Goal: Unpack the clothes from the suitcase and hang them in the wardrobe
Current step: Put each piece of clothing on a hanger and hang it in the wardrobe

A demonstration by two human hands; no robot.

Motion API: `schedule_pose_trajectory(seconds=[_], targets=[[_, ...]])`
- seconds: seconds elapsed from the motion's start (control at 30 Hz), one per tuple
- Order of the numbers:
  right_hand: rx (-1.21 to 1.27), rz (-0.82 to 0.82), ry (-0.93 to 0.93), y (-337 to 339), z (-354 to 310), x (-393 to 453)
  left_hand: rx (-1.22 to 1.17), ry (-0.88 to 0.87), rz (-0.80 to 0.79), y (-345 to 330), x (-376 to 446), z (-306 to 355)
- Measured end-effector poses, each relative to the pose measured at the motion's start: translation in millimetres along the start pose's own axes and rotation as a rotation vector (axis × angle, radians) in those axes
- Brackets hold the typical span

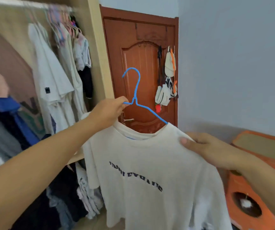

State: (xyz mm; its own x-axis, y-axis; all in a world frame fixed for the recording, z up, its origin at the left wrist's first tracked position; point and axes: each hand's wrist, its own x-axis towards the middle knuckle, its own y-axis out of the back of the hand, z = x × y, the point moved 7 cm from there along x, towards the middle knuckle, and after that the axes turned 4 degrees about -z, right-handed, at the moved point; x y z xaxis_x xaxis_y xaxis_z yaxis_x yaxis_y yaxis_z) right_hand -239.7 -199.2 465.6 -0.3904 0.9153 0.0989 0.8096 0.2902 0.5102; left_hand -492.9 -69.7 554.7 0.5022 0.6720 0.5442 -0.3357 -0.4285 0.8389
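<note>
Head view. The wardrobe (90, 39), open along the left side, has a rail near its top crowded with pastel hangers (62, 20) and hung garments, among them a white shirt (50, 77) with a small dark patch; darker clothes fill its lower part, all somewhat blurred. Beyond the wardrobe's right wall stands a reddish-brown panelled door (138, 60), with caps and small items (168, 80) hanging near its right edge. A pale wall occupies the right side, and an orange object (252, 188) with a round dark opening sits at the lower right; what it is cannot be told. In the centre hangs the cream T-shirt (153, 180), printed across the chest with dark lettering too blurred to read, its neck threaded over a blue wire hanger (136, 98) held in the air in front of the door, just right of the wardrobe opening. The hanger's hook points up and curls to the left. The left hand (110, 112) has its grip pinched on the hanger's left arm, just beside the twisted neck. The right hand (204, 146) grips the shirt's right shoulder, thumb on the front of the cloth and fingers curled behind it.
</note>
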Motion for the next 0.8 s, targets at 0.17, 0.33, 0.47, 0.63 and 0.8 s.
schedule_pose_trajectory(seconds=[0.17,0.33,0.47,0.63,0.8], targets=[[0.050,-0.159,0.219,-30,-111,70,0.487,0.147,0.002,80,18,-67],[0.026,0.007,0.381,-39,-237,147,0.616,0.227,0.164,212,56,-143],[-0.244,0.404,0.586,-48,-361,204,0.527,0.289,0.334,320,77,-230],[-0.716,0.672,0.544,-96,-452,307,0.354,0.294,0.399,365,48,-330],[-0.988,0.649,0.366,-137,-472,412,0.514,0.375,0.349,364,-41,-442]])
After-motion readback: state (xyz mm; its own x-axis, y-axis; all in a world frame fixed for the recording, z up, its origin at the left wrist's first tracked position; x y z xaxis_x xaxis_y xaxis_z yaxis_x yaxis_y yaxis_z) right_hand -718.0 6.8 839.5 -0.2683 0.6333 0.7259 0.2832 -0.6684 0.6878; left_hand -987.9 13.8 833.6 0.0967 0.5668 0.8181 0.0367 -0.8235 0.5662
